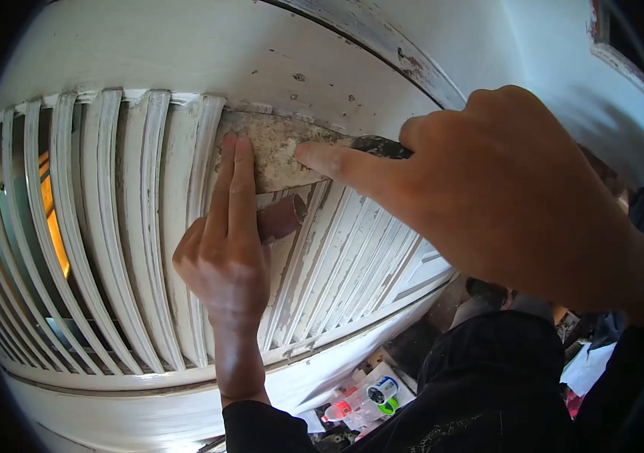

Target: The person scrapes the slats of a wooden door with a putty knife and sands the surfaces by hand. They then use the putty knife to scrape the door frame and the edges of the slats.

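Note:
A putty knife (280, 151) with a wide, stained blade lies against the upper part of a white slatted door panel (141, 226). My right hand (488, 181) is closed around its dark handle, the index finger stretched along the blade. Two straight fingers of my left hand (228, 257) press on the blade's left part. A brown roll that looks like sandpaper (283, 217) sticks out from the thumb side of my left hand, held there. The blade's edge meets the slats near the top rail; the exact contact is hidden by my fingers.
Peeling paint and chips mark the top rail (299, 77). Light shows through gaps between the left slats, with an orange object (54, 219) behind them. Below stand a clear plastic bottle (339, 408) and a can (382, 389) among clutter. A white wall (556, 68) rises at right.

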Demonstrator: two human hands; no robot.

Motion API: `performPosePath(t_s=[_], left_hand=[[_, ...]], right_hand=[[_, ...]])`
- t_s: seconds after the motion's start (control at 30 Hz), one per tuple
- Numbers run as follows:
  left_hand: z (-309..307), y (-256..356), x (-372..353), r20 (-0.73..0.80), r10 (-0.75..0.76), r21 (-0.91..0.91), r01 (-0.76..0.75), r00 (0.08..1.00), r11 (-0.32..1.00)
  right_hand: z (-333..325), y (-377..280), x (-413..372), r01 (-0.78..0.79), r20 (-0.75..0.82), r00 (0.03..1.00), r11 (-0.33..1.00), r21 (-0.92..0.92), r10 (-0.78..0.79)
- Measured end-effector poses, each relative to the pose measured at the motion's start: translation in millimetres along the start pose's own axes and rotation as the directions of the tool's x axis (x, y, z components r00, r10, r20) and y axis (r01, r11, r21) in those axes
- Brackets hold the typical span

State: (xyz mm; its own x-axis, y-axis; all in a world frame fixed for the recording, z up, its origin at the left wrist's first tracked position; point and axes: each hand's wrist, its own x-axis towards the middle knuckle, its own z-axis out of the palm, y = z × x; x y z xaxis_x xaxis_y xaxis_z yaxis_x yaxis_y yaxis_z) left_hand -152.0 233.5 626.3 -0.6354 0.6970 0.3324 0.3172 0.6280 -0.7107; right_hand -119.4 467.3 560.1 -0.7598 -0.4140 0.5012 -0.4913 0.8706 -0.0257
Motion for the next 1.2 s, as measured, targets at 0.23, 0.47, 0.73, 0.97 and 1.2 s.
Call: performPosePath(t_s=[0.23,0.47,0.73,0.97,1.2], left_hand=[[-10,2,7,0.113,0.018,0.046,-0.024,0.993,0.999],[-27,6,24,0.112,0.170,0.226,-0.192,0.979,0.955],[-35,6,27,0.133,0.176,0.242,-0.204,0.975,0.948],[-41,12,29,0.142,0.220,0.217,-0.248,0.965,0.944],[-41,7,29,0.143,0.283,0.303,-0.314,0.949,0.900]], right_hand=[[4,-12,-17,-0.084,-0.133,0.984,0.970,0.226,0.116],[9,-1,-9,0.069,-0.053,0.998,0.811,0.581,-0.047],[15,2,5,0.043,0.075,0.977,0.524,0.850,-0.201],[13,11,9,0.081,0.029,0.981,0.535,0.841,-0.193],[9,22,9,0.132,-0.013,0.978,0.564,0.815,-0.210]])
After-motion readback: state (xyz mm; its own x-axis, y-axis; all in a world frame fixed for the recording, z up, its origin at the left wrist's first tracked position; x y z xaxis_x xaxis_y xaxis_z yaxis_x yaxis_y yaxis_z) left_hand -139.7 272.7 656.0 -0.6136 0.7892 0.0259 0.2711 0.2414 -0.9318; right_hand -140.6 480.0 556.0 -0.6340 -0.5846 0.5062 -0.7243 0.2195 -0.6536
